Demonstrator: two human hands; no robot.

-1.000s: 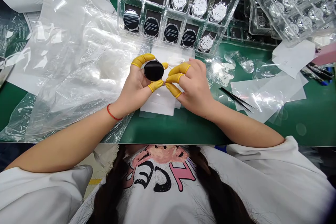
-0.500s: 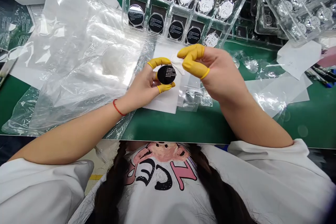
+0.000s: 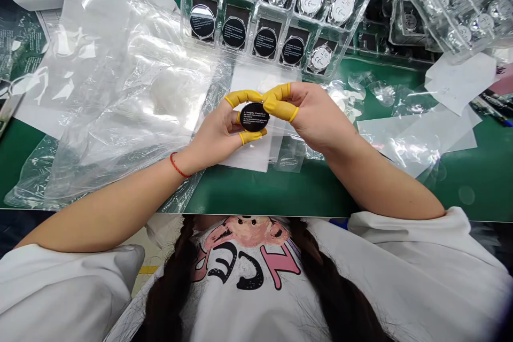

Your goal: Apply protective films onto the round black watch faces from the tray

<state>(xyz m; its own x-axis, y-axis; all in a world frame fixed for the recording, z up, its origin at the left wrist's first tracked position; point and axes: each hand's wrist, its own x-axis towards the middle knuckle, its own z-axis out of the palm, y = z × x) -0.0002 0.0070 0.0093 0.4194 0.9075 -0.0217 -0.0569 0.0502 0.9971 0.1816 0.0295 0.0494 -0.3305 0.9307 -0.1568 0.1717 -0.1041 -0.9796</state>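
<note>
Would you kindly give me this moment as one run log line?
left hand: holding black watch | right hand: fingertips at its upper right edge | beyond: clear tray, other watches

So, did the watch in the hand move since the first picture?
Yes: against the clear tray, the watch in the left hand moved right and farther away.

Left fingers (image 3: pixel 242 96) beside right fingers (image 3: pixel 282 110)

Underside of held watch (image 3: pixel 255 117) hidden
</note>
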